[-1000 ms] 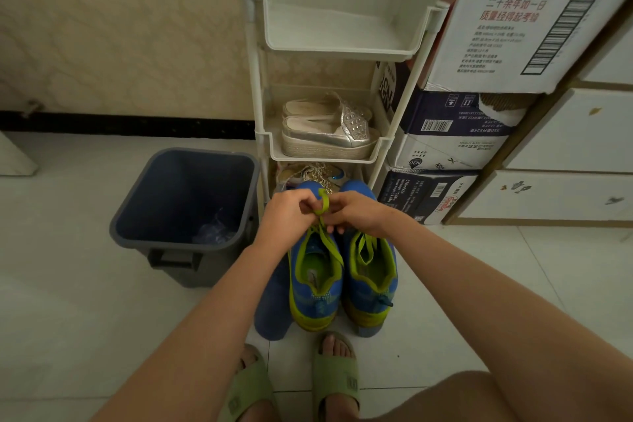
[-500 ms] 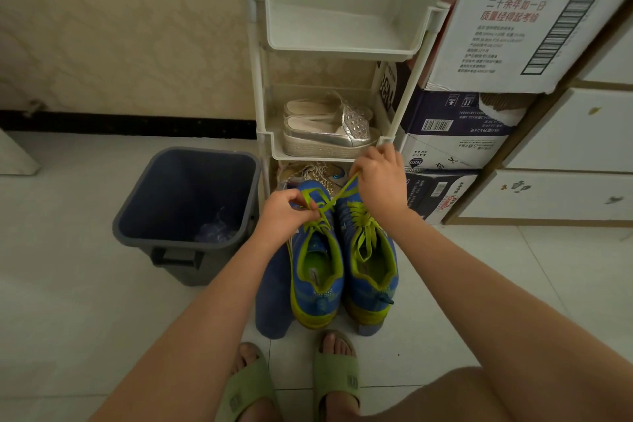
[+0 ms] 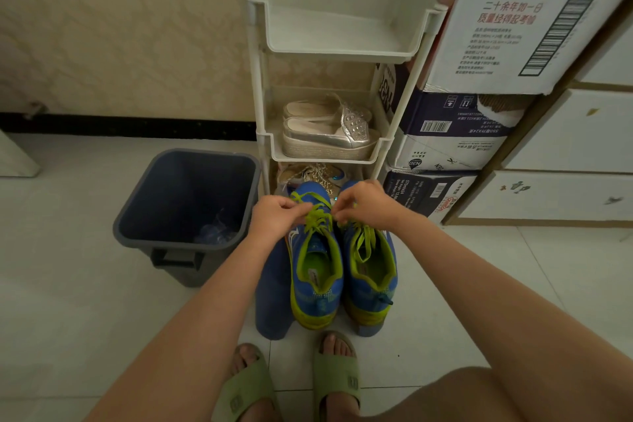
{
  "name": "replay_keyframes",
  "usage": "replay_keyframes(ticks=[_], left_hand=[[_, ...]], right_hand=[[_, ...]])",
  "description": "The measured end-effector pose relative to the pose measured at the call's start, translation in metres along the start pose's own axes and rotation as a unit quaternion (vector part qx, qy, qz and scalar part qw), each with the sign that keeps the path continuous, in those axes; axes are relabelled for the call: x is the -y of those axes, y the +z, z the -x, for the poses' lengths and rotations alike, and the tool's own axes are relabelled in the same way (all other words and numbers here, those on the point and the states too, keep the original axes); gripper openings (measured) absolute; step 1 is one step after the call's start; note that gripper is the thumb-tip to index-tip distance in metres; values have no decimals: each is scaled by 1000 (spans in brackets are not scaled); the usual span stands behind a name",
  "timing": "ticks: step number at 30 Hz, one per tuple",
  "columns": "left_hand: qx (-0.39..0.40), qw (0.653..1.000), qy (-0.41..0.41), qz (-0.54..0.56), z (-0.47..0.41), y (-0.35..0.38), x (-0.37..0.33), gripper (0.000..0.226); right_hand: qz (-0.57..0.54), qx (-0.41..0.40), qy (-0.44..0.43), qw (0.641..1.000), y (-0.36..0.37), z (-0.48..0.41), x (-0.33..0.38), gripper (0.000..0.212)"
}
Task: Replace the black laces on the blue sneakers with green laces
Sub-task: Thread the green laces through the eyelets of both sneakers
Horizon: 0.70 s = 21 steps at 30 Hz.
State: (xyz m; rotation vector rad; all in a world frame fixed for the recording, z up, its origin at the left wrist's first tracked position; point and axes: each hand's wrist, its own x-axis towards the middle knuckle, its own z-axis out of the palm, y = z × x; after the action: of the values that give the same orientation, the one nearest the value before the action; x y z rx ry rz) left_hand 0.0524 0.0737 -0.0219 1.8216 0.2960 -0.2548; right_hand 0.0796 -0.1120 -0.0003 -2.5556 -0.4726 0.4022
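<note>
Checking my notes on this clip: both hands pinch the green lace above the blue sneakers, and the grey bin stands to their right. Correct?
Not quite. The head view shows the grey bin on the left of the blue sneakers, not their right. The rest holds: the left hand and right hand both pinch the green lace above them.

Light: dim, even, indoor; its direction cannot be told. Cast: warm, slightly green.
Shadows: soft, under the blue sneakers [image 3: 318,298]; inside of the bin [image 3: 178,188] nearly black.
Glare: faint sheen on the floor tiles [image 3: 68,284].
Focus: centre crisp; the green lace [image 3: 317,216] pinched by my left hand [image 3: 274,216] and right hand [image 3: 370,205] reads clearly.
Edges: rack [image 3: 256,72] and boxes [image 3: 513,27] bow; my forearms [image 3: 171,336] balloon.
</note>
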Motion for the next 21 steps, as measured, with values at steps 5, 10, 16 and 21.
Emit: replay_keyframes(ticks=[5, 10, 16, 21], left_hand=[[16, 979, -171, -111, -1, -12, 1, 19], [7, 965, -139, -224, 6, -12, -1, 20], [192, 932, 57, -301, 6, -13, -8, 28], [206, 931, 26, -299, 6, -15, -4, 15]], right_hand=[[165, 2, 7, 986, 0, 6, -7, 13], [217, 46, -26, 975, 10, 0, -3, 17], [135, 59, -14, 989, 8, 5, -5, 16], [94, 60, -16, 994, 8, 6, -8, 16]])
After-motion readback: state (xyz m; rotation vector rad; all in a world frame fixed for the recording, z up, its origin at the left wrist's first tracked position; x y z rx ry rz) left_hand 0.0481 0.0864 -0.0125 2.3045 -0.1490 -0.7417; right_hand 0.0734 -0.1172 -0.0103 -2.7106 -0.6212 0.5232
